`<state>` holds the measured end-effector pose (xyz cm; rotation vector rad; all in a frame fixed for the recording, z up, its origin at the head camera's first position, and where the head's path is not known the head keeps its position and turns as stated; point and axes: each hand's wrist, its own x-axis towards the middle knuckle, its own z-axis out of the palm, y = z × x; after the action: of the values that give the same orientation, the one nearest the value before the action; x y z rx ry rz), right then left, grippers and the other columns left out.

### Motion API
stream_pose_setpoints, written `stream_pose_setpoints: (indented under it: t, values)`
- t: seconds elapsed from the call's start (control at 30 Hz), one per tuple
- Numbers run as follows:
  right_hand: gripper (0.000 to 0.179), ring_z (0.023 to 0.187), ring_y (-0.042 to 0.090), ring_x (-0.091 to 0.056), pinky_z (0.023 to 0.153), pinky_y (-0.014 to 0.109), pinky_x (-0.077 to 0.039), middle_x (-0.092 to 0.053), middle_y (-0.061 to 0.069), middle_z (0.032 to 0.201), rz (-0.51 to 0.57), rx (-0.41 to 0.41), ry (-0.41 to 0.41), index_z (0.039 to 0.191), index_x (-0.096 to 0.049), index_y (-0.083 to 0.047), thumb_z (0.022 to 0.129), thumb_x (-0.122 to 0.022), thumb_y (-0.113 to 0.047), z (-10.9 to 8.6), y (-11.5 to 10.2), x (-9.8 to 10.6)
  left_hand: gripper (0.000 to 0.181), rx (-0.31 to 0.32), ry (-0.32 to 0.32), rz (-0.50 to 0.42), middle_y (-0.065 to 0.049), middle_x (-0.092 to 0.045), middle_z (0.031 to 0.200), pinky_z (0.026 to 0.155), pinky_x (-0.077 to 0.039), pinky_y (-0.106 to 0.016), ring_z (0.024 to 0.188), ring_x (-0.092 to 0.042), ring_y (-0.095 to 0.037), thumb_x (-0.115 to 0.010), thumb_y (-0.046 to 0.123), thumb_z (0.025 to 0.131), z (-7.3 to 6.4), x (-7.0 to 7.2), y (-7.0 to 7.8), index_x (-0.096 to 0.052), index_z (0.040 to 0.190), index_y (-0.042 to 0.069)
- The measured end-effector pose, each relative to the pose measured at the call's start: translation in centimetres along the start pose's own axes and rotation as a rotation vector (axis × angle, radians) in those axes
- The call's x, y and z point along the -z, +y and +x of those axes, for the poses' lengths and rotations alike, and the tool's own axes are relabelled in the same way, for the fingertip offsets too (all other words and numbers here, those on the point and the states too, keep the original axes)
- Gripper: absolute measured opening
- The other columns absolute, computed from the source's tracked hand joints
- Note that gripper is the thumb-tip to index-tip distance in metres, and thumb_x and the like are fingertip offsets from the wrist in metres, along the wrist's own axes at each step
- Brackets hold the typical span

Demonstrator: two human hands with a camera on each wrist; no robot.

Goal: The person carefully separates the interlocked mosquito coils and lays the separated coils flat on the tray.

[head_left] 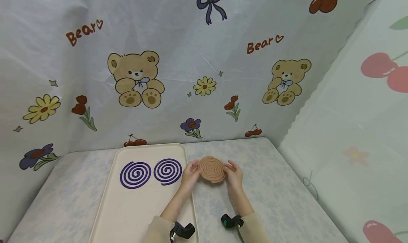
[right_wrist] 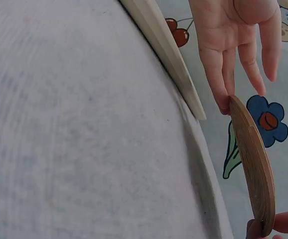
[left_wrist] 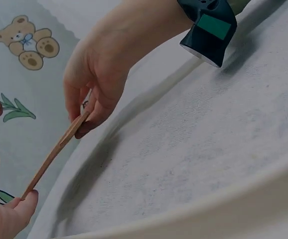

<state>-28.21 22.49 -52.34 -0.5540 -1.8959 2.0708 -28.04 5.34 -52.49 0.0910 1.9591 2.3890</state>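
Note:
A flat brown mosquito coil, round and tightly wound, is held up over the table between both hands. The left hand pinches its left edge, and the right hand has its right edge between thumb and fingers. Seen edge-on in the right wrist view, the coil is thin, with layers showing along its side. Two purple spiral coils lie side by side on a cream tray to the left of the hands.
The tray's raised right rim runs close beside the left forearm. A pale mottled cloth covers the table. Behind stands a white sheet printed with bears and flowers. Black devices sit on both wrists.

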Motion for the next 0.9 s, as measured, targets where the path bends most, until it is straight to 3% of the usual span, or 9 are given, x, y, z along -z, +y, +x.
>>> stream_pose_setpoints:
  t: [0.23, 0.4, 0.5, 0.7, 0.9]
  values:
    - [0.045, 0.076, 0.001, -0.064, 0.067, 0.012, -0.053, -0.068, 0.020, 0.106, 0.064, 0.025, -0.012, 0.129, -0.050, 0.009, 0.086, -0.061, 0.007, -0.8, -1.3, -0.8, 0.035, -0.086, 0.103, 0.058, -0.028, -0.056, 0.127, 0.095, -0.053, -0.035, 0.122, -0.052, -0.041, -0.057, -0.003, 0.087, -1.3, 0.8, 1.8, -0.054, 0.122, -0.008]
    - [0.044, 0.077, 0.003, -0.066, 0.069, 0.014, -0.054, -0.067, 0.022, 0.109, 0.093, 0.019, -0.056, 0.129, -0.052, 0.007, 0.086, -0.061, 0.006, -2.1, -2.4, -1.9, 0.030, -0.166, 0.147, 0.109, -0.031, -0.059, 0.121, 0.100, -0.048, -0.049, 0.117, -0.055, -0.044, -0.058, -0.008, 0.085, -2.8, 2.0, 4.2, -0.056, 0.115, -0.013]
    - [0.043, 0.077, 0.004, -0.067, 0.069, 0.015, -0.055, -0.066, 0.022, 0.110, 0.110, 0.013, -0.096, 0.129, -0.052, 0.006, 0.086, -0.061, 0.006, -3.0, -3.1, -2.7, 0.028, -0.194, 0.187, 0.138, -0.030, -0.061, 0.119, 0.103, -0.043, -0.052, 0.116, -0.057, -0.042, -0.060, -0.008, 0.084, -2.9, 3.2, 4.7, -0.058, 0.112, -0.012]
    - [0.043, 0.075, 0.004, -0.067, 0.066, 0.016, -0.056, -0.070, 0.011, 0.099, 0.151, 0.034, -0.162, 0.127, -0.052, 0.007, 0.085, -0.061, 0.008, -4.6, -4.1, -4.3, 0.030, -0.175, 0.221, 0.130, -0.022, -0.062, 0.121, 0.100, -0.049, -0.037, 0.118, -0.059, -0.034, -0.064, -0.005, 0.085, -3.1, 5.9, 5.1, -0.059, 0.114, -0.005]
    - [0.043, 0.073, 0.005, -0.067, 0.066, 0.016, -0.056, -0.070, 0.005, 0.093, 0.173, 0.045, -0.232, 0.127, -0.052, 0.008, 0.084, -0.061, 0.009, -5.8, -4.7, -6.0, 0.028, -0.145, 0.257, 0.113, -0.024, -0.061, 0.122, 0.083, -0.054, -0.016, 0.118, -0.059, -0.034, -0.062, -0.006, 0.086, -4.3, 8.0, 7.1, -0.059, 0.114, -0.005]
